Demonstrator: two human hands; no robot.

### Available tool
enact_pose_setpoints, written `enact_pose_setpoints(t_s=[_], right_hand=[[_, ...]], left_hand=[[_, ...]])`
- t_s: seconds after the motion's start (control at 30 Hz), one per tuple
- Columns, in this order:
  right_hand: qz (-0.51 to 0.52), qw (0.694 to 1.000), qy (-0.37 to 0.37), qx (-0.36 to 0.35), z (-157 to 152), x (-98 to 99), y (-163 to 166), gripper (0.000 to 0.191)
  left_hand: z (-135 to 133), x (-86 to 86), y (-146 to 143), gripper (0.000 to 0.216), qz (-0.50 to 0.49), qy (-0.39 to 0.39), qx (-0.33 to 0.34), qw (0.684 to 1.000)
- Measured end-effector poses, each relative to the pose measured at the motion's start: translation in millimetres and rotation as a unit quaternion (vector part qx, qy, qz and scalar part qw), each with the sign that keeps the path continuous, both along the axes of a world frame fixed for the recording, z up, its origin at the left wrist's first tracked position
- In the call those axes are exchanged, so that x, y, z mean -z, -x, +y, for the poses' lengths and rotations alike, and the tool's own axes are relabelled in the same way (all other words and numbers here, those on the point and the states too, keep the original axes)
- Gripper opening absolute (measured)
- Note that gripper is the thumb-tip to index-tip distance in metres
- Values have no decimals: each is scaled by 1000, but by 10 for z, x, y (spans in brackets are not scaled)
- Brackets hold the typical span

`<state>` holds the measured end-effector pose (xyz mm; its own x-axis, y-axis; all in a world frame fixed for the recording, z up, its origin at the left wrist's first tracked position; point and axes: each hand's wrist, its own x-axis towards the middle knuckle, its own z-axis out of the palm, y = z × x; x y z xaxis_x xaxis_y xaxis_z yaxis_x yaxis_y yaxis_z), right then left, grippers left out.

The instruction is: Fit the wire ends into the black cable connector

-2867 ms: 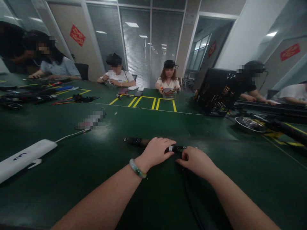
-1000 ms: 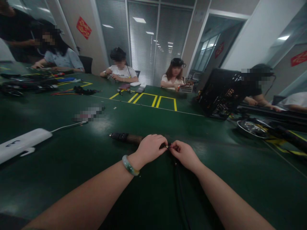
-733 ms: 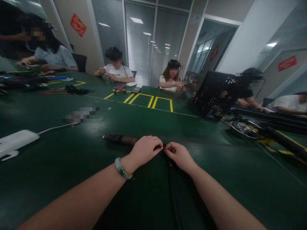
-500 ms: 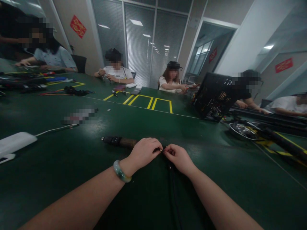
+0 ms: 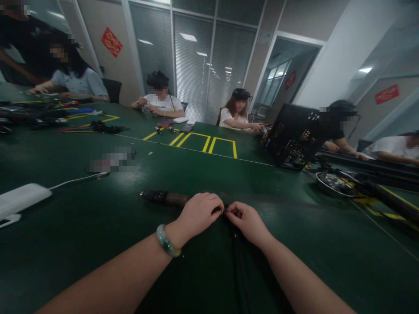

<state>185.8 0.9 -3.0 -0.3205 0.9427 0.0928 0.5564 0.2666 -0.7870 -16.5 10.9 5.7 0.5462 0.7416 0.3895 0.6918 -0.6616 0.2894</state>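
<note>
A dark rod-shaped tool (image 5: pixel 163 197) with a black tip and brownish middle lies across the green table (image 5: pixel 98 244). My left hand (image 5: pixel 199 212), with a green bangle on the wrist, is wrapped over the rod's right end. My right hand (image 5: pixel 247 220) is closed in a pinch right beside it, fingertips at a small metal piece (image 5: pixel 223 211) on the rod's end. A thin black cable (image 5: pixel 237 261) runs from under my right hand toward me.
A white power bank (image 5: pixel 19 198) with a cable lies at left. A black crate (image 5: pixel 294 137) and a metal bowl (image 5: pixel 330 181) stand at right. Several seated people work at the table's far side; tools lie at far left. Yellow tape marks (image 5: pixel 209 144) cross the middle.
Over nearly three seconds my hands have drawn together at the rod's right end, where the silver band once showed. In the last second they stay nearly still; the view shifts slightly.
</note>
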Motion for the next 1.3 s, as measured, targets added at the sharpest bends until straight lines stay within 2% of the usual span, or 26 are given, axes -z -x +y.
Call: enact_pose_setpoints(t_s=[0.23, 0.47, 0.77, 0.97, 1.13, 1.3], right_hand=[[10, 1000, 6, 2, 33, 51, -3, 7], [-6, 1000, 12, 0, 3, -14, 8, 9], [-17, 1000, 2, 3, 12, 14, -4, 8], [-4, 1000, 18, 1, 1, 6, 3, 8], [-21, 1000, 9, 6, 2, -3, 8, 11], [-16, 1000, 15, 5, 6, 3, -3, 12]], left_hand=[[-5, -10, 2, 8, -3, 5, -2, 1000], [-31, -43, -13, 9, -13, 6, -25, 1000], [-11, -38, -4, 12, 5, 15, 7, 1000], [-11, -22, -5, 16, -4, 19, -12, 1000], [-15, -30, 0, 7, 4, 19, 0, 1000], [-26, -48, -4, 12, 9, 22, 1, 1000]])
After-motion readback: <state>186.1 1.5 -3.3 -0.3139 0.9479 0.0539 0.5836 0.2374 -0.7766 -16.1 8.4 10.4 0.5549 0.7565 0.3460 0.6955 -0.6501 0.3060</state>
